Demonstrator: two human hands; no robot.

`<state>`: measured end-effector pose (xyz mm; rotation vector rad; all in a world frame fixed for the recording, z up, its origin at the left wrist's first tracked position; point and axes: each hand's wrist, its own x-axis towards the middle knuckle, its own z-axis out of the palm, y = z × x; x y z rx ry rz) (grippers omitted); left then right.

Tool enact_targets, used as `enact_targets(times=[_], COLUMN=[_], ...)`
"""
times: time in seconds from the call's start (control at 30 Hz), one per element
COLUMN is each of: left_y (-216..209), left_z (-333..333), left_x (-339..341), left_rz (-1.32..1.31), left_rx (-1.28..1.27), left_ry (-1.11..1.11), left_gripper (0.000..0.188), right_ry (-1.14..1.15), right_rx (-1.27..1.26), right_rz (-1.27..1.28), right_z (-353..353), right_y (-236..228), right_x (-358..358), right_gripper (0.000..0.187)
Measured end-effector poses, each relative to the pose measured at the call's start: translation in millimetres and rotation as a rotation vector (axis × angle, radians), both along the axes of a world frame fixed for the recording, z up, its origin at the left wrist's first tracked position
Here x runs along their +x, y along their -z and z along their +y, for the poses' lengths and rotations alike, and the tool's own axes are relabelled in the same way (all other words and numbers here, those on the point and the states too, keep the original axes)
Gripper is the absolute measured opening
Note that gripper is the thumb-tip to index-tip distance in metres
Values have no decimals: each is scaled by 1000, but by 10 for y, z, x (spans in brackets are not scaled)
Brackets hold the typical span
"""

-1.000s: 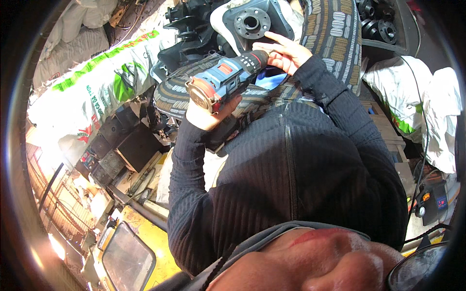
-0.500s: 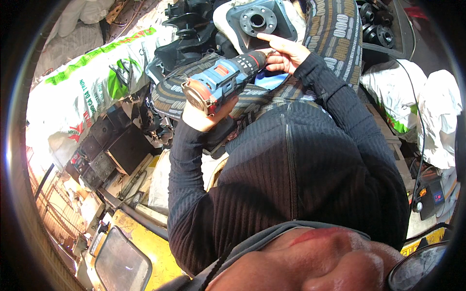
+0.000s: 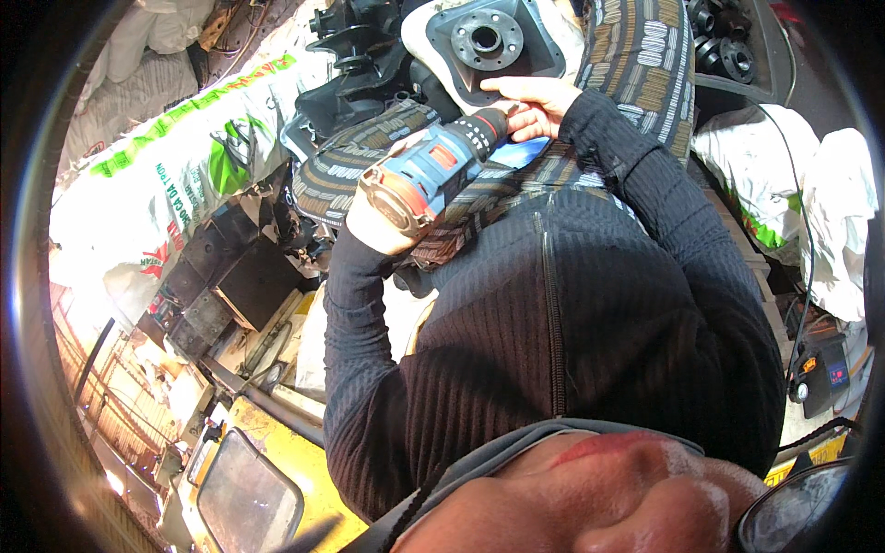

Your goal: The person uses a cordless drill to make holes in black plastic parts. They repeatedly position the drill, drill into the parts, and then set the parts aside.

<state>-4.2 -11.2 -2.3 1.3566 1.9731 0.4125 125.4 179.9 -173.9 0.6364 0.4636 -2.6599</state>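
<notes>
A blue and red cordless drill (image 3: 433, 161) lies in my left hand (image 3: 376, 224), whose fingers wrap its grip, mostly hidden under the tool body. The drill's black chuck (image 3: 479, 132) points up and to the right. At the chuck's front end is my right hand (image 3: 539, 109), index finger stretched out and the other fingers curled. Whatever these curled fingers hold is too small to make out. Just beyond my hands, between my legs, sits a grey metal housing with a round holed flange (image 3: 487, 41). A bit of blue material (image 3: 518, 153) shows below my right hand.
Black spiral-shaped metal parts (image 3: 355, 64) stand left of the housing. A large white and green sack (image 3: 175, 175) lies at far left, white bags (image 3: 761, 170) at right. More flanged parts (image 3: 728, 57) fill a dark crate at upper right. A yellow panel with a mirror (image 3: 249, 493) is at lower left.
The drill has tilted slightly, with its rear end shifted right and down. My right hand stays by the chuck, moved a little left. The view has shifted slightly.
</notes>
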Motion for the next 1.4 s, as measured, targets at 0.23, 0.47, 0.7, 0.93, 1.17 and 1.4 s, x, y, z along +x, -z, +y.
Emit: enact_targets(times=[0.23, 0.47, 0.7, 0.93, 1.17, 1.4], left_y=[-59, 16, 199, 484, 270, 318], left_z=[56, 79, 22, 206, 538, 700], left_x=[10, -7, -202, -429, -523, -573], left_rz=[-156, 34, 298, 279, 272, 457], left_rx=[-35, -31, -250, -94, -136, -243], left_ry=[-52, 83, -66, -39, 67, 396], left_gripper=[76, 65, 62, 37, 37, 57], right_ry=[-73, 54, 349, 592, 550, 606], right_rx=[10, -71, 224, 704, 595, 479], right_rz=[21, 6, -406, -384, -385, -381], right_z=[38, -13, -87, -93, -80, -99], right_y=[60, 58, 295, 566, 624, 576], right_x=[21, 5, -12, -289, -410, -415], right_gripper=[42, 62, 57, 52, 33, 33])
